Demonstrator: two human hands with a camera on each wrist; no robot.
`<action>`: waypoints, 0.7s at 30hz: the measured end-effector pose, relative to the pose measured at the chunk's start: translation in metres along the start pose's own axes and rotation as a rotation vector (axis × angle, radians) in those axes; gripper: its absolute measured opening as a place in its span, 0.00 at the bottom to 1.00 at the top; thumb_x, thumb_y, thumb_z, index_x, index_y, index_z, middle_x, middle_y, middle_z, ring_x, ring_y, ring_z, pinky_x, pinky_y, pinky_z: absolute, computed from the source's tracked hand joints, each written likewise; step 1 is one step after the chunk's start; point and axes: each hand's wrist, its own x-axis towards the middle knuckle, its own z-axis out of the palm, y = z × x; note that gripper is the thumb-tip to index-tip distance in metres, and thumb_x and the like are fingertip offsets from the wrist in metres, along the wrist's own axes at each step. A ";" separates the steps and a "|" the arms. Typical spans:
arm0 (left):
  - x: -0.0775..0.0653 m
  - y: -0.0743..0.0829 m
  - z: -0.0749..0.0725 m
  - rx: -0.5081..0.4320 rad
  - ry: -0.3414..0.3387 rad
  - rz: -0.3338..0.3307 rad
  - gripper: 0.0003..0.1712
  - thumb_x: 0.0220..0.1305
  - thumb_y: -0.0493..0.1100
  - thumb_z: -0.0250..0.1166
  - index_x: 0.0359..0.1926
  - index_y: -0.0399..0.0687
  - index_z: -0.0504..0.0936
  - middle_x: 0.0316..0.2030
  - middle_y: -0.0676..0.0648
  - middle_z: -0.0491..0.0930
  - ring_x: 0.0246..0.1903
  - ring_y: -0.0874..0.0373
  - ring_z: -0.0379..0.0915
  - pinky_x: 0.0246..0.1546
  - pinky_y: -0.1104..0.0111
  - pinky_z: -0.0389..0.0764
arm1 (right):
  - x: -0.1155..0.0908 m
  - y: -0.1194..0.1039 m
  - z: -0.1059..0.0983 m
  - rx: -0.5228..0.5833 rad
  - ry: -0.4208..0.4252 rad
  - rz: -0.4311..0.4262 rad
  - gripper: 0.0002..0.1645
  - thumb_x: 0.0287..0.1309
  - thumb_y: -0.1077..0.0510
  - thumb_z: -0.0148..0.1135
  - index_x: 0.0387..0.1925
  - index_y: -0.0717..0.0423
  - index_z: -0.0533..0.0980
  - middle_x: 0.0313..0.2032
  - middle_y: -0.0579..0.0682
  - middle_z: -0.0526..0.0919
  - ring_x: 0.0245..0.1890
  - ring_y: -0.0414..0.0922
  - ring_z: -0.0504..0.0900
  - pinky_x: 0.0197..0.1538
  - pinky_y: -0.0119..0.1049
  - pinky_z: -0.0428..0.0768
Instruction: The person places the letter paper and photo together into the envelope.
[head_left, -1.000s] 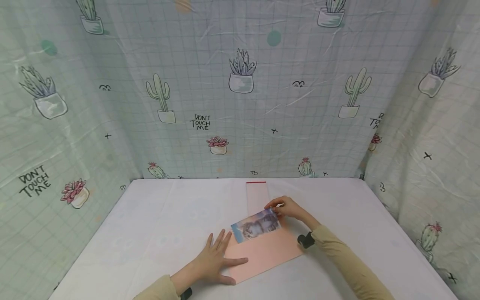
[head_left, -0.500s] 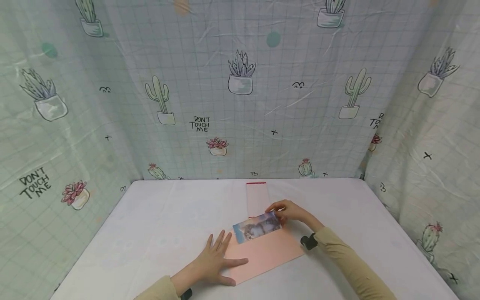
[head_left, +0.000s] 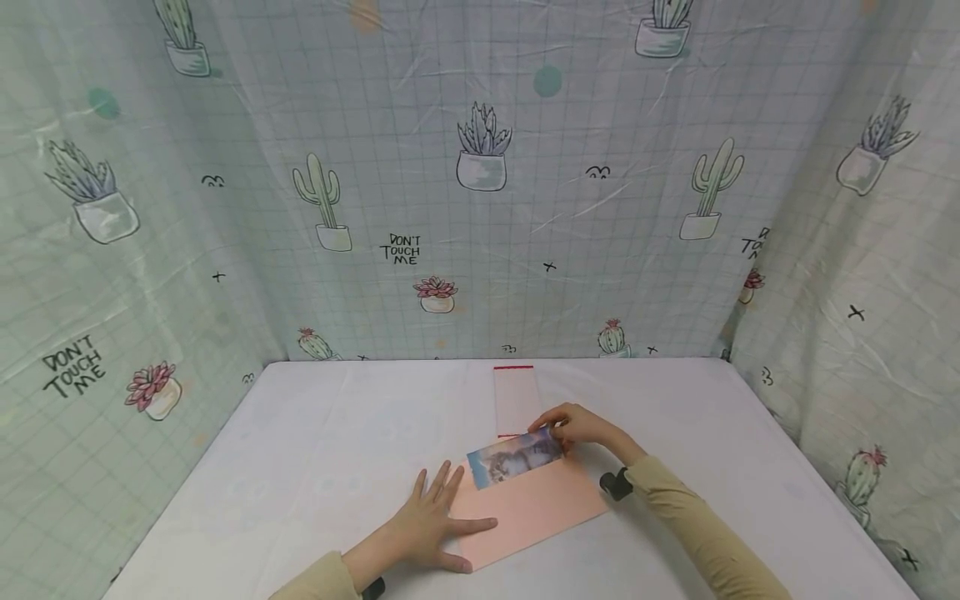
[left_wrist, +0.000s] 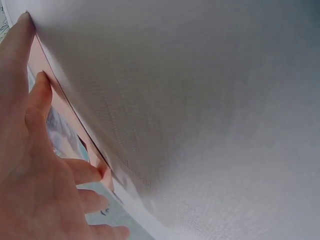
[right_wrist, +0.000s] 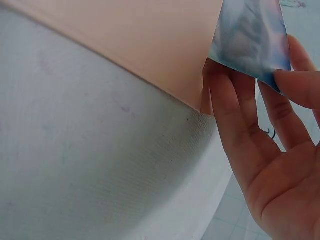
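Observation:
A flat peach paper piece, with a folded edge at its far right corner, lies tilted on the white table. My left hand rests spread over its left edge; in the left wrist view, fingertips touch it. Across its far side is a glossy picture card printed with a cat. My right hand pinches the card's far right corner, with the thumb on the printed face and fingers behind. In the right wrist view the card's end stands up off the peach paper, and other fingertips reach under the paper's corner.
Behind the peach paper, a pale pink strip with red ends lies toward the table's back edge. The white table is bordered by a curtain printed with cacti on the back and both sides.
My right hand has drawn the picture card slightly nearer and to the right, uncovering the strip's near red end. My left hand has stayed in place.

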 end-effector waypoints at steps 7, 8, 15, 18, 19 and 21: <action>-0.007 0.001 -0.001 0.017 0.010 0.018 0.36 0.50 0.71 0.51 0.62 0.77 0.58 0.65 0.26 0.46 0.63 0.27 0.40 0.52 0.33 0.52 | -0.002 -0.010 0.009 -0.110 -0.032 -0.036 0.25 0.47 0.74 0.45 0.42 0.56 0.79 0.41 0.56 0.80 0.16 0.35 0.63 0.20 0.26 0.68; -0.008 0.001 -0.001 0.019 0.012 0.022 0.36 0.50 0.71 0.52 0.62 0.77 0.58 0.64 0.26 0.46 0.63 0.27 0.41 0.52 0.33 0.52 | -0.003 -0.012 0.011 -0.127 -0.034 -0.034 0.25 0.46 0.74 0.45 0.42 0.56 0.79 0.41 0.55 0.80 0.17 0.35 0.63 0.20 0.26 0.67; -0.014 0.001 -0.001 0.008 0.013 0.037 0.36 0.50 0.71 0.52 0.62 0.76 0.59 0.64 0.26 0.48 0.62 0.26 0.42 0.52 0.33 0.52 | -0.005 -0.020 0.023 -0.191 -0.035 0.007 0.26 0.43 0.75 0.45 0.39 0.52 0.81 0.40 0.52 0.81 0.19 0.36 0.66 0.20 0.25 0.65; -0.016 0.001 -0.001 -0.005 0.014 0.041 0.37 0.49 0.71 0.53 0.62 0.76 0.59 0.64 0.26 0.48 0.62 0.25 0.41 0.52 0.33 0.52 | -0.006 -0.022 0.025 -0.211 -0.032 0.013 0.27 0.41 0.75 0.45 0.37 0.52 0.81 0.39 0.51 0.82 0.21 0.35 0.68 0.20 0.25 0.66; -0.017 0.001 0.000 -0.006 0.014 0.041 0.37 0.49 0.71 0.53 0.62 0.76 0.59 0.64 0.26 0.48 0.62 0.25 0.41 0.52 0.33 0.52 | -0.007 -0.023 0.025 -0.217 -0.031 0.008 0.27 0.40 0.75 0.45 0.37 0.52 0.81 0.38 0.51 0.82 0.22 0.36 0.69 0.21 0.25 0.66; -0.018 0.000 0.000 -0.005 0.015 0.042 0.37 0.49 0.71 0.53 0.62 0.76 0.59 0.64 0.26 0.48 0.62 0.25 0.41 0.52 0.32 0.51 | -0.008 -0.025 0.025 -0.227 -0.034 0.002 0.28 0.39 0.76 0.44 0.37 0.52 0.82 0.39 0.51 0.83 0.26 0.36 0.70 0.25 0.25 0.67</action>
